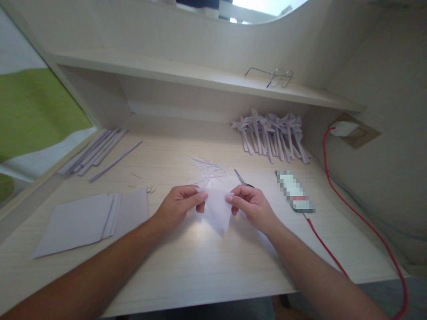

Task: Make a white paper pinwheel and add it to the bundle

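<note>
A folded, triangular piece of white paper (217,211) hangs point-down just above the desk (207,262). My left hand (180,205) pinches its upper left corner. Its upper right corner is pinched by my right hand (251,205). A pair of scissors (240,178) lies on the desk just behind my right hand, its handles hidden by the fingers. Thin paper trimmings (208,171) are scattered behind the paper.
A stack of white paper squares (90,220) lies at the left front. Long paper strips (96,151) lie at the back left. Several finished paper pinwheels (271,133) are piled at the back right. A phone (295,191) with a red cable (350,213) runs to a wall socket. Glasses (271,76) rest on the shelf.
</note>
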Demonstrator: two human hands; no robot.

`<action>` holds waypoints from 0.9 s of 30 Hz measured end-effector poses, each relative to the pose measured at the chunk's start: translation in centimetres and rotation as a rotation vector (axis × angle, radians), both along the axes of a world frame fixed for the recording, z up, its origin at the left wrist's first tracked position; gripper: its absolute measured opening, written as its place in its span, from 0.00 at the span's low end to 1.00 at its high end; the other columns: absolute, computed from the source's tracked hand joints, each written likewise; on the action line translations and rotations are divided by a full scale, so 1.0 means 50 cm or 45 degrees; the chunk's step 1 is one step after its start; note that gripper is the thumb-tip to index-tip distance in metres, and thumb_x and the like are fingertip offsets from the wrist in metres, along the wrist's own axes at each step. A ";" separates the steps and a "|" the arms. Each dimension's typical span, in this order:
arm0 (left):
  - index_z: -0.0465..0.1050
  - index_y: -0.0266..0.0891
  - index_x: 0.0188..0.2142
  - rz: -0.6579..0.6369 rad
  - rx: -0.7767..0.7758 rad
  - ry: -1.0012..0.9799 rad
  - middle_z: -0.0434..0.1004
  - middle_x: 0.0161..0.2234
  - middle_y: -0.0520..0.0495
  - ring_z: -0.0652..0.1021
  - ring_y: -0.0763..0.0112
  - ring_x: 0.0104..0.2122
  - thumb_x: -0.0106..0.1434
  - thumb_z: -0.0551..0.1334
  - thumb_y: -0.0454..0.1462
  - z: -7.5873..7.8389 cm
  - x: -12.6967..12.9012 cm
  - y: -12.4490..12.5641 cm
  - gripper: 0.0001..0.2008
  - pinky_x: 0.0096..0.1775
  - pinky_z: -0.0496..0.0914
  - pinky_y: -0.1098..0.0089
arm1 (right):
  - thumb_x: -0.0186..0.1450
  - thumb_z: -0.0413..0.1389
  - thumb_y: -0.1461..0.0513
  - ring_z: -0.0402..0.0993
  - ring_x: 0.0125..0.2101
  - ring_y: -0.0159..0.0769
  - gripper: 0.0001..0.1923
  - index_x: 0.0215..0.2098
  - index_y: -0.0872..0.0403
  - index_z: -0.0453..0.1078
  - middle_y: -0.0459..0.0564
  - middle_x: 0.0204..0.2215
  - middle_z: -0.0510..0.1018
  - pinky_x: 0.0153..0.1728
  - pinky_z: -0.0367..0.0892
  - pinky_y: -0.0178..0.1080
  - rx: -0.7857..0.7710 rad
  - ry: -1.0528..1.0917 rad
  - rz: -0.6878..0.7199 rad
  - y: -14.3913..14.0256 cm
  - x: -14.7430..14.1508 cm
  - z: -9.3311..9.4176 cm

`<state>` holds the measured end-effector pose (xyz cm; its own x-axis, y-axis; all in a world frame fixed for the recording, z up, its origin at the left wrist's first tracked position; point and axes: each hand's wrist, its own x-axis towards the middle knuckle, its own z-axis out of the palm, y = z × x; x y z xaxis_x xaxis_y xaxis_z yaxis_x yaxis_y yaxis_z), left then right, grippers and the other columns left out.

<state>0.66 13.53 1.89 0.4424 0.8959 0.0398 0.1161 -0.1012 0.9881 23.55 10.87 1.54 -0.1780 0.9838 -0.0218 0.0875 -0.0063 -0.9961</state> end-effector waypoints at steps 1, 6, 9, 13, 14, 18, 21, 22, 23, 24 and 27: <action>0.74 0.39 0.19 0.001 -0.006 0.001 0.73 0.22 0.51 0.72 0.68 0.27 0.64 0.62 0.45 0.000 0.000 0.000 0.19 0.37 0.64 0.68 | 0.62 0.65 0.53 0.66 0.21 0.29 0.14 0.28 0.55 0.74 0.42 0.18 0.73 0.26 0.60 0.34 0.005 -0.006 -0.006 0.000 0.000 0.000; 0.76 0.39 0.22 0.022 -0.023 -0.058 0.74 0.21 0.50 0.72 0.69 0.27 0.63 0.64 0.44 -0.003 0.002 0.000 0.16 0.35 0.66 0.69 | 0.64 0.64 0.53 0.67 0.21 0.30 0.14 0.28 0.54 0.75 0.43 0.19 0.73 0.27 0.60 0.35 0.045 -0.062 -0.025 0.001 0.004 -0.002; 0.79 0.38 0.30 0.091 -0.073 -0.153 0.75 0.21 0.52 0.73 0.70 0.25 0.60 0.67 0.42 -0.003 0.003 0.000 0.09 0.33 0.66 0.69 | 0.63 0.65 0.54 0.67 0.22 0.30 0.14 0.28 0.55 0.75 0.43 0.18 0.74 0.27 0.60 0.35 0.054 -0.085 -0.032 0.003 0.006 -0.003; 0.79 0.37 0.31 0.115 -0.102 -0.201 0.76 0.21 0.51 0.73 0.71 0.25 0.59 0.68 0.40 -0.001 0.004 0.000 0.08 0.33 0.67 0.70 | 0.62 0.66 0.54 0.67 0.21 0.30 0.14 0.26 0.55 0.76 0.43 0.18 0.74 0.27 0.60 0.34 0.030 -0.060 -0.037 0.003 0.008 -0.004; 0.78 0.37 0.30 0.111 -0.106 -0.205 0.76 0.21 0.51 0.73 0.71 0.25 0.59 0.68 0.40 -0.001 0.005 0.000 0.08 0.33 0.67 0.70 | 0.62 0.66 0.54 0.67 0.21 0.30 0.14 0.26 0.55 0.76 0.43 0.18 0.74 0.27 0.61 0.34 0.022 -0.051 -0.037 0.003 0.008 -0.004; 0.79 0.37 0.31 0.118 -0.109 -0.217 0.76 0.21 0.51 0.73 0.72 0.25 0.59 0.68 0.39 -0.001 0.004 0.000 0.07 0.33 0.67 0.70 | 0.61 0.66 0.53 0.67 0.21 0.29 0.14 0.26 0.55 0.76 0.44 0.18 0.74 0.27 0.61 0.34 0.005 -0.018 -0.028 0.001 0.007 -0.002; 0.79 0.37 0.31 0.128 -0.095 -0.219 0.77 0.21 0.51 0.73 0.72 0.25 0.60 0.68 0.39 -0.003 0.002 0.000 0.07 0.33 0.67 0.70 | 0.61 0.67 0.52 0.63 0.18 0.27 0.15 0.28 0.55 0.77 0.42 0.15 0.71 0.22 0.59 0.33 -0.023 -0.010 -0.049 -0.001 0.003 0.000; 0.79 0.36 0.32 0.130 -0.090 -0.213 0.77 0.21 0.51 0.73 0.72 0.25 0.60 0.68 0.39 -0.003 0.001 0.000 0.07 0.33 0.67 0.70 | 0.61 0.67 0.51 0.62 0.16 0.27 0.15 0.29 0.55 0.77 0.41 0.14 0.70 0.20 0.57 0.33 -0.036 -0.006 -0.060 -0.002 0.002 0.001; 0.79 0.37 0.32 0.134 -0.084 -0.210 0.77 0.21 0.51 0.74 0.72 0.25 0.60 0.68 0.39 -0.002 0.001 -0.001 0.07 0.33 0.67 0.70 | 0.61 0.67 0.51 0.60 0.15 0.26 0.16 0.30 0.55 0.77 0.40 0.12 0.68 0.18 0.56 0.32 -0.048 0.001 -0.067 -0.003 0.001 0.001; 0.79 0.37 0.32 0.138 -0.075 -0.212 0.77 0.22 0.51 0.74 0.72 0.25 0.61 0.68 0.39 -0.001 0.001 -0.002 0.07 0.33 0.68 0.70 | 0.61 0.66 0.50 0.60 0.13 0.26 0.16 0.31 0.55 0.77 0.39 0.12 0.68 0.17 0.55 0.32 -0.057 0.009 -0.071 -0.004 0.001 0.001; 0.79 0.36 0.32 0.161 -0.057 -0.235 0.79 0.23 0.50 0.75 0.71 0.26 0.61 0.68 0.39 0.002 0.003 -0.005 0.07 0.35 0.70 0.69 | 0.63 0.65 0.49 0.61 0.11 0.26 0.17 0.35 0.55 0.77 0.41 0.12 0.72 0.13 0.54 0.31 -0.079 0.036 -0.055 -0.006 0.001 0.001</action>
